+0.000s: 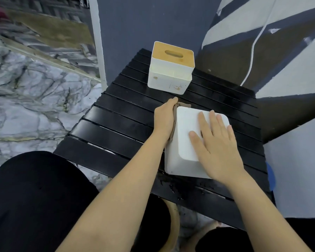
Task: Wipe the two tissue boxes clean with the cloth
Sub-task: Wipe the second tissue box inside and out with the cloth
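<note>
We saw two boxes on the black slatted tabletop [116, 113]. The near box [185, 142], white, sat just right of frame centre, apparently upside down w/ its plain base up. Our right hand [215, 140] lay flat on that base, fingers [204, 122] straight and spread, gripping nothing. Our left hand [164, 119] pressed against the box's left side, fingers curled round a brown cloth [173, 122] wedged between palm and box; only an edge of the cloth showed. The far box [169, 73], white w/ a wooden slotted lid, stood upright at upper centre, apart from the near one, w/ brownish marks on its front face. Water drops lay on the tabletop's near edge, bottom centre.
</note>
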{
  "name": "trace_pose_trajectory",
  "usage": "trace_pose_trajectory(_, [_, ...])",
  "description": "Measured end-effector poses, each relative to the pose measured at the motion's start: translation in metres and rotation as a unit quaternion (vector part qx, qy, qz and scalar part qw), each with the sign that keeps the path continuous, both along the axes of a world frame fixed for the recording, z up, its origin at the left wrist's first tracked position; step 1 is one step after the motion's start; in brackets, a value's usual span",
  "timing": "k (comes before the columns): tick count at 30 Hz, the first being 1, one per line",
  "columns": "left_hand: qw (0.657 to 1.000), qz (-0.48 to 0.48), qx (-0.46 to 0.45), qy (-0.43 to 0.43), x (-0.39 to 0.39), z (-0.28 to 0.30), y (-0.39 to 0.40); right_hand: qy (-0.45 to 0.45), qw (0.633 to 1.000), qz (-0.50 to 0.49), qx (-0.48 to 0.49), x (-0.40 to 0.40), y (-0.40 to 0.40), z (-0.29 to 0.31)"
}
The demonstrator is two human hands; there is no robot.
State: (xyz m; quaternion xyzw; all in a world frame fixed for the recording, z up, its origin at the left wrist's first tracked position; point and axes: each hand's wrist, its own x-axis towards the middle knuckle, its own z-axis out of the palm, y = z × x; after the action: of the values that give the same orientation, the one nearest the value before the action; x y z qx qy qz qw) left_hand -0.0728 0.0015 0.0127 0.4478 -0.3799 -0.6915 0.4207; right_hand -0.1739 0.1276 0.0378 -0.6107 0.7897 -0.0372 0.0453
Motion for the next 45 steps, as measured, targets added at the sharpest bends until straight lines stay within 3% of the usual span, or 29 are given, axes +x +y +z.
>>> trace_pose_trajectory(10, [0.988,0.138,-0.069,0.023,0.011,-0.038,0.104,0.006,1.000,-0.016,-0.008,0.005,0.000,0.000])
trace_pose_trajectory(15, [0.941,0.304,-0.140,-0.047,-0.026,-0.046,0.167,0.075,0.997,-0.005,0.032,-0.003,-0.001,-0.012])
trace_pose_trajectory(17, [0.931,0.322,-0.152,-0.078,-0.035,-0.045,0.173,0.064,0.997,-0.037,0.019,0.002,0.004,-0.011])
trace_pose_trajectory(21, [0.922,0.352,-0.155,-0.040,-0.032,-0.040,0.162,0.007,0.995,-0.097,0.008,0.017,0.016,0.001])
trace_pose_trajectory(24, [0.942,0.328,-0.050,0.048,-0.016,-0.027,0.138,0.013,0.996,-0.093,0.011,0.016,0.016,0.002])
trace_pose_trajectory(26, [0.971,0.238,0.000,0.036,0.001,-0.021,0.113,0.005,0.995,-0.095,0.014,0.016,0.016,0.002])
trace_pose_trajectory(29, [0.999,0.043,0.005,0.025,0.019,-0.014,0.074,0.015,0.996,-0.092,0.012,0.017,0.017,0.003])
trace_pose_trajectory(33, [0.999,-0.040,-0.006,-0.001,0.012,-0.006,0.034,0.000,0.998,-0.053,0.013,0.013,0.019,0.002])
trace_pose_trajectory(38, [0.997,0.010,0.068,-0.019,0.010,-0.005,0.021,-0.092,0.992,0.089,-0.001,-0.025,0.028,0.014])
trace_pose_trajectory(41, [0.994,0.090,0.036,-0.049,0.016,-0.006,0.059,-0.107,0.984,0.137,0.023,-0.043,0.028,0.021])
trace_pose_trajectory(45, [0.980,0.187,-0.031,-0.054,0.029,-0.006,0.128,-0.009,0.997,0.029,0.075,-0.036,0.036,0.021])
